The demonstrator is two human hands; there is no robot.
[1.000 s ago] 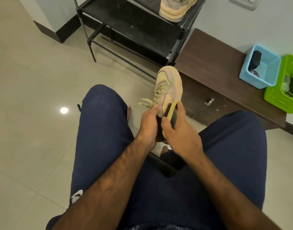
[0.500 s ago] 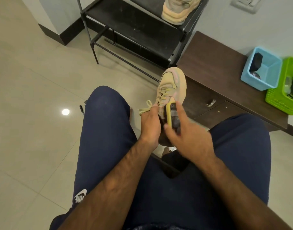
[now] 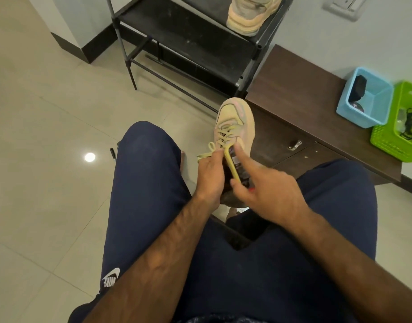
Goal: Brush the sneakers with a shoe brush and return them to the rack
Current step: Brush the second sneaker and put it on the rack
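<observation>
The left hand (image 3: 210,176) is curled round the heel end of a tan suede low-top sneaker (image 3: 235,122), holding it in the air between the knees with the toe pointing toward the black metal shoe rack (image 3: 177,43). The right hand (image 3: 270,190) pinches a yellow-backed, dark-bristled shoe brush (image 3: 234,163) against the shoe's side by the lacing, index finger laid along it. That is a light fingertip hold (not a full fist), so a hard stroke could flip the brush onto the tiles. The loose yellow-green lace ends (image 3: 209,146) hang close and could snag in the bristles. The pale matching sneaker (image 3: 249,15) sits on the rack's top shelf, well apart
</observation>
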